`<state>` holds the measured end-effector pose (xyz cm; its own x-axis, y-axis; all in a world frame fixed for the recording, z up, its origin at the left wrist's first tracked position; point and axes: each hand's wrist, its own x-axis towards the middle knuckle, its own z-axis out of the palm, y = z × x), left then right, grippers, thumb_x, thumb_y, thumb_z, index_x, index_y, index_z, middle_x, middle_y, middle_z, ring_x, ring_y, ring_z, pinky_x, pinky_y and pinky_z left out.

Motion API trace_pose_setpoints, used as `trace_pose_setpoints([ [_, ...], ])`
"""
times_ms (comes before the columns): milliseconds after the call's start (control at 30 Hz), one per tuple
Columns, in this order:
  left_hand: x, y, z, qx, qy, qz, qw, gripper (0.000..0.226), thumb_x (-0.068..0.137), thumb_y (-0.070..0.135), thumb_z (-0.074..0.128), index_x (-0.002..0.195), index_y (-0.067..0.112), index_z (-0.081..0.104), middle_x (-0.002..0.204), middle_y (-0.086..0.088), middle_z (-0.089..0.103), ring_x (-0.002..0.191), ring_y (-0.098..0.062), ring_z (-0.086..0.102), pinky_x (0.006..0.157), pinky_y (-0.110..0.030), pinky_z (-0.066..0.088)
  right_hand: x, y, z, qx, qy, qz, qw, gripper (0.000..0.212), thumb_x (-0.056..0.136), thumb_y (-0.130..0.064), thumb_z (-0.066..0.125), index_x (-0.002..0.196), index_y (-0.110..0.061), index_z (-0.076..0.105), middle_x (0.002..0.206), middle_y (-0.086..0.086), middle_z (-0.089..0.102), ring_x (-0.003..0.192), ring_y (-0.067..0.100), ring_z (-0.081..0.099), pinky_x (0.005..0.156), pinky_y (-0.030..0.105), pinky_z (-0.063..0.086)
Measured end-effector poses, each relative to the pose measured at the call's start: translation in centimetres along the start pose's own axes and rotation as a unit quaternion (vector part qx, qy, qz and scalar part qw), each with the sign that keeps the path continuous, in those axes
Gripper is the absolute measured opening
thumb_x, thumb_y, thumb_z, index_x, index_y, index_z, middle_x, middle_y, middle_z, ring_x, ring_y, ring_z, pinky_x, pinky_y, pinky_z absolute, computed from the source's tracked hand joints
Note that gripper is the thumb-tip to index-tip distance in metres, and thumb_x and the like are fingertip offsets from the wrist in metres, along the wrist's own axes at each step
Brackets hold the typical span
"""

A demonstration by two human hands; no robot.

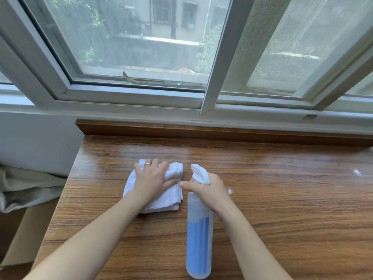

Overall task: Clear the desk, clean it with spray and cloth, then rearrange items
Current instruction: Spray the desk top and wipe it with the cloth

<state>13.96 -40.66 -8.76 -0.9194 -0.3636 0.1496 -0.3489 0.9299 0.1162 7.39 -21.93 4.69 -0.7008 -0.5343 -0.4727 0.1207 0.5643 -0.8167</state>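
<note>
A folded white cloth [173,196] lies on the wooden desk [282,199], left of centre. My left hand [152,178] rests flat on top of it, fingers spread, a ring on one finger. A tall spray bottle [199,239] with blue liquid and a white nozzle head [200,173] stands just right of the cloth. My right hand [210,190] grips the bottle's neck below the nozzle, index finger stretched out toward the left. The nozzle points away from me toward the window.
A wooden ledge [222,132] runs along the desk's back edge under a white window frame [141,98]. Small white specks [356,171] lie on the desk at right. Grey fabric [26,188] sits beyond the desk's left edge.
</note>
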Motion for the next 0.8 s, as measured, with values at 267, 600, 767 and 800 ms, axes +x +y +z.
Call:
trace_pose_setpoints([
  [267,6.7,0.0,-0.9,0.027,-0.124,-0.048,0.991,0.064,0.085,0.074,0.042,0.123,0.023,0.05,0.12,-0.009,0.053,0.116,-0.035,0.047,0.093,-0.06,0.037,-1.4,0.9,-0.4,-0.031,-0.008,0.007,0.999,0.035,0.074,-0.05,0.079,0.065,-0.025,0.056,0.058,-0.013,0.054,0.059,0.008,0.049,0.064,0.03,0.039],
  [600,2.1,1.3,-2.0,0.004,-0.137,-0.072,0.988,0.069,0.082,0.075,0.048,0.132,0.028,0.047,0.127,-0.005,0.053,0.12,-0.031,0.047,0.097,-0.058,0.033,-2.2,1.4,-0.7,-0.008,-0.002,0.003,1.0,0.034,0.075,-0.047,0.079,0.063,-0.025,0.057,0.055,-0.015,0.053,0.057,0.007,0.048,0.064,0.031,0.039],
  [767,-4.9,1.7,-1.2,0.002,-0.059,-0.009,0.998,0.068,0.068,0.078,0.042,0.105,0.024,0.061,0.095,-0.004,0.063,0.087,-0.032,0.063,0.077,-0.057,0.042,-2.4,0.9,-1.2,-0.022,0.006,-0.012,1.0,0.032,0.079,-0.045,0.078,0.064,-0.025,0.058,0.056,-0.014,0.052,0.055,0.005,0.047,0.061,0.028,0.038],
  [800,-6.0,1.7,-1.1,-0.003,-0.046,-0.007,0.999,0.066,0.068,0.077,0.043,0.103,0.024,0.06,0.093,-0.003,0.062,0.084,-0.032,0.063,0.074,-0.055,0.043,-2.5,0.9,-1.3,-0.028,0.007,-0.012,1.0,0.032,0.078,-0.046,0.079,0.065,-0.025,0.059,0.056,-0.014,0.053,0.054,0.003,0.047,0.061,0.027,0.037],
])
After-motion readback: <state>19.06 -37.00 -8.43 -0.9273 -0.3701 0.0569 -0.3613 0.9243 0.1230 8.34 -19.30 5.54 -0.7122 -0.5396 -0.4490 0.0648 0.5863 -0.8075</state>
